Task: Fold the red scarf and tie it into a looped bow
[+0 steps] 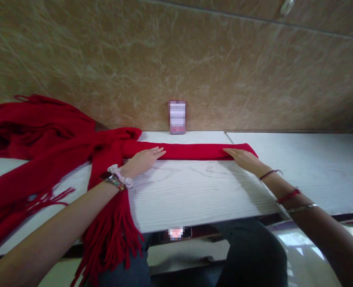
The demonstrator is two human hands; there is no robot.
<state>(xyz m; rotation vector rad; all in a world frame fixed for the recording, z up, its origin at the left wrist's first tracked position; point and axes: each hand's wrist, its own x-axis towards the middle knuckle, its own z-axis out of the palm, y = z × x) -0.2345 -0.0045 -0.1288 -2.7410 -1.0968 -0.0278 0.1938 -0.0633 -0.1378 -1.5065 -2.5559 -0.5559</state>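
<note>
Nearest, the fringe (113, 239) of the red scarf (194, 151) hangs over the front edge of the white table (194, 195). Nothing pins that end, so its weight could drag the cloth off. Farther in, the left hand (146, 157) and right hand (244, 157) lie flat and open on the scarf's folded band, gripping nothing; uneven pressure could skew the fold. Just behind it, a small box (177, 116) against the wall could be knocked over.

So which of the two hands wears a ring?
The left hand, flat on the folded red scarf; a thin ring shows on one finger. The right hand, at the scarf's right end, has bare fingers.
</note>
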